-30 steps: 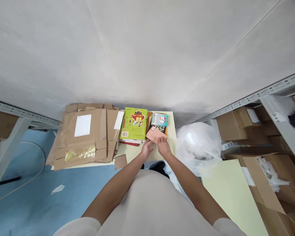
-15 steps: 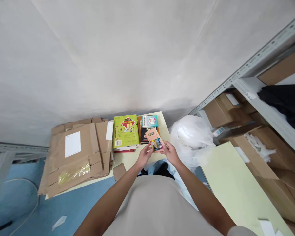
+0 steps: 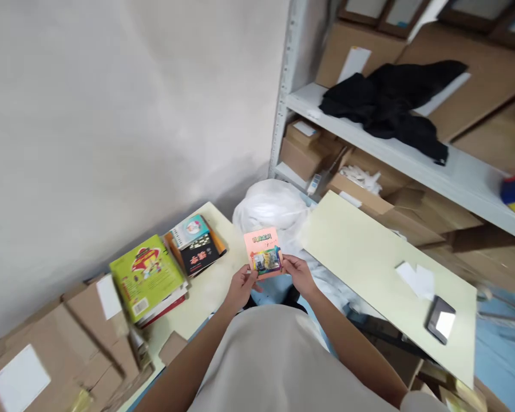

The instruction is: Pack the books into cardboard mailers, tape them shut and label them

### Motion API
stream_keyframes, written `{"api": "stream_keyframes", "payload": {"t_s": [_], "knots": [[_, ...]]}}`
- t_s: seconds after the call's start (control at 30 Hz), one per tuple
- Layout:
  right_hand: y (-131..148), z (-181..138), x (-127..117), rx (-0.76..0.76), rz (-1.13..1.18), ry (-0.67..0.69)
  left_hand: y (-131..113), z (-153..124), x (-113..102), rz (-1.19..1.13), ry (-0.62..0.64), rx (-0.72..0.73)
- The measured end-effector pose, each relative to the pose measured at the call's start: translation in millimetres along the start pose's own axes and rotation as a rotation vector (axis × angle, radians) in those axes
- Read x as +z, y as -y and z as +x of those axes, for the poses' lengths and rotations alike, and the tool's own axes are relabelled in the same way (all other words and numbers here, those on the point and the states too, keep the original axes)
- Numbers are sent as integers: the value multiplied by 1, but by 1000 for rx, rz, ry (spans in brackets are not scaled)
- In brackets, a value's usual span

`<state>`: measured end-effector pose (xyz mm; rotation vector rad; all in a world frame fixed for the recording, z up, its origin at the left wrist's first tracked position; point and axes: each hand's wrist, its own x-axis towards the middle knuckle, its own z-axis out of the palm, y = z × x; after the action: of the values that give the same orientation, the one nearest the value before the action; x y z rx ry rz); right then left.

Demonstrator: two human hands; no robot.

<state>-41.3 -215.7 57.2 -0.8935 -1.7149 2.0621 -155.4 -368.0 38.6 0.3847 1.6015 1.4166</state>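
Observation:
A small pink booklet [image 3: 264, 252] with a colourful picture on its cover is held up in front of my body. My left hand [image 3: 241, 286] grips its lower left corner, and my right hand [image 3: 299, 274] pinches the lower right edge. To the left, on the pale table [image 3: 217, 286], lies a green book [image 3: 148, 274] on top of other books. Beside that stack, a black book [image 3: 201, 256] lies partly under a teal and white booklet [image 3: 191, 230].
Flattened cardboard [image 3: 64, 337] covers the table's left end. White plastic bags [image 3: 270, 206] bulge between the tables. On the right table [image 3: 352, 240] are white papers [image 3: 416, 280] and a dark device [image 3: 440, 320]. Shelving [image 3: 467, 166] with boxes and black cloth [image 3: 390, 103] stands behind.
My view has turned right, bringing more of the right table and shelves into sight. The booklet, still in both hands, has moved away from the book stacks and its cover shows more squarely.

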Motion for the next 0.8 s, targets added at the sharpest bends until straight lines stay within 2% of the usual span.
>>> {"api": "stream_keyframes", "payload": {"t_s": [0.1, 0.2, 0.33, 0.43, 0.53, 0.63, 0.8], "knots": [[18, -10, -52, -51, 54, -29, -13, 17, 37, 135, 147, 15], [34, -17, -108, -60, 110, -121, -25, 33, 83, 248, 271, 52], [43, -21, -180, -52, 153, -345, -33, 54, 149, 351, 360, 92], [43, -24, -225, -67, 138, -506, -32, 70, 193, 329, 395, 93], [41, -28, -262, -79, 115, -576, -28, 86, 227, 225, 395, 86], [41, -31, -292, -75, 142, -638, -27, 97, 250, 173, 356, 67], [40, -24, -326, -43, 221, -619, -38, 105, 280, 127, 318, 16]]}}
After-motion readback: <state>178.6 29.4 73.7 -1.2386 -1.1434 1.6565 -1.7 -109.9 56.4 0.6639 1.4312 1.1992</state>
